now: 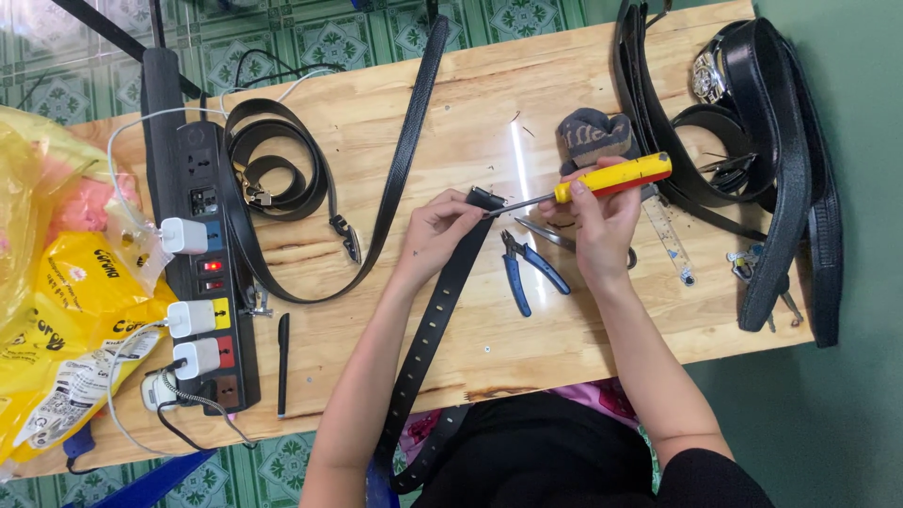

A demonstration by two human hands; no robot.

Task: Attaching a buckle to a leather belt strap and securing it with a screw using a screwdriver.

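Left hand [442, 226] pinching the end of a black perforated belt [440, 310] at desk [451, 122] centre, right hand [602, 221] closed around a yellow-handled screwdriver [602, 181], tip at the belt end, blue pliers [527, 268] at five o'clock of it, power strip [202, 263] at nine o'clock.

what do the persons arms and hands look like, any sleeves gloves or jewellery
Both forearms are bare from the elbow down. The left hand and the right hand wear no gloves, and no rings, watch or bracelet show. Near the bottom edge a dark black sleeve covers the right upper arm. Any sleeve on the left arm lies out of view.
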